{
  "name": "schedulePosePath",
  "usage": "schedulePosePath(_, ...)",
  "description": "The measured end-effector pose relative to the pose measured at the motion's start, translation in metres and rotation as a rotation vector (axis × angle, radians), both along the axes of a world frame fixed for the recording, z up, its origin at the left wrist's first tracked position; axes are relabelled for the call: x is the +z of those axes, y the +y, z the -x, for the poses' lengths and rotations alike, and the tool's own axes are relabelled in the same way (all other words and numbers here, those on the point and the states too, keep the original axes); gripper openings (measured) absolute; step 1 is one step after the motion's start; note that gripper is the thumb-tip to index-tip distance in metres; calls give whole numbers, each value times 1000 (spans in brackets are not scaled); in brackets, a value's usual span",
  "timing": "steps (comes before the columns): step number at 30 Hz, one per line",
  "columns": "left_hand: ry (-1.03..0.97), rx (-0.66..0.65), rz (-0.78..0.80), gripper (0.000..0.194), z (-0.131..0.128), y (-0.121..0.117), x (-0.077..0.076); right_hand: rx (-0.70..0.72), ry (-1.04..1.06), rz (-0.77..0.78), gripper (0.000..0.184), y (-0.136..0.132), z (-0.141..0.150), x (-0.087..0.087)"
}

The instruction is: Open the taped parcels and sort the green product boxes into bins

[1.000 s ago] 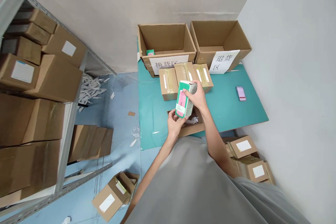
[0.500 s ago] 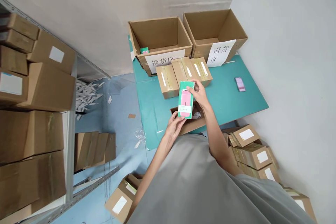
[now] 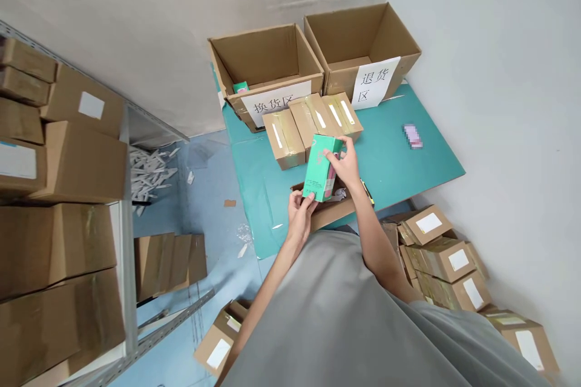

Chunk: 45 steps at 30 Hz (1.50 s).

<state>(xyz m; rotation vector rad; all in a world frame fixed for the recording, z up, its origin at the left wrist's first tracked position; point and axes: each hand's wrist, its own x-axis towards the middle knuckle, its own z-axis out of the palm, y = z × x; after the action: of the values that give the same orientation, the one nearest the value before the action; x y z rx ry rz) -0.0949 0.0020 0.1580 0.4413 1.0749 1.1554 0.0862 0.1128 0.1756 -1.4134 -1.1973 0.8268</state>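
Both hands grip a green product box with a pink picture on its right-hand face. My left hand has its fingers closed at the lower end. Around the upper right edge, my right hand pinches with the thumb on the front face. Below the product box lies an open cardboard box with crumpled white paper inside, partly hidden by the hands. Just past it stand several taped cartons with white labels. A yellow and black object shows beside my right forearm, mostly hidden.
Two large open cartons with paper signs, the left one and the right one, stand at the back of the green table. A pixelated pinkish item lies on the right. Shelved boxes fill the left; more boxes are stacked at right.
The green box has been turned in my hands: its pink-pictured front faced up before, and now a plain green side with print faces up. The yellow and black object has come into view.
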Motion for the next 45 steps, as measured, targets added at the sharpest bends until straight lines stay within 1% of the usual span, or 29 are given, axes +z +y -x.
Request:
schedulePosePath(3,-209,-43,116,53,-7,3,2,48,134,-10,62,8,-13,-7)
schedulePosePath(6,-274,-93,148,61,-17,3,2,89,245,-15,58,14,-20,-11)
schedulePosePath(9,-211,-45,130,65,-30,2,1,151,296,-1,54,20,-28,-10)
schedulePosePath(12,-93,63,89,71,-47,3,1,222,256,26,52,25,-42,-7)
schedulePosePath(15,65,184,34,79,-67,5,3,249,163,31,57,29,-58,-3)
schedulePosePath(17,162,242,-9,84,-81,4,6,227,109,21,63,31,-66,-2)
schedulePosePath(19,168,256,-36,81,-93,3,10,182,85,3,64,34,-73,-3)
schedulePosePath(21,55,224,-11,68,-102,0,11,158,88,-19,57,37,-80,-5)
schedulePosePath(24,-153,167,108,51,-110,-3,8,201,131,-47,43,41,-89,-10)
schedulePosePath(27,-231,142,182,48,-115,-6,1,272,175,-45,41,42,-94,-16)
schedulePosePath(31,-195,171,173,47,-122,-9,-5,372,199,-49,44,45,-97,-14)
schedulePosePath(33,-165,195,138,47,-125,-10,-5,414,187,-52,43,49,-99,-10)
schedulePosePath(35,-125,212,100,51,-130,-9,-4,437,152,-63,40,52,-102,-5)
schedulePosePath(37,-58,241,68,59,-134,-8,-2,433,95,-86,39,54,-103,-1)
schedulePosePath(41,133,340,29,73,-142,-6,2,352,-1,-62,53,52,-103,1)
schedulePosePath(43,151,342,23,71,-144,-6,4,307,8,-50,54,52,-103,-2)
schedulePosePath(45,72,279,32,60,-144,-5,5,309,63,-53,49,53,-104,-6)
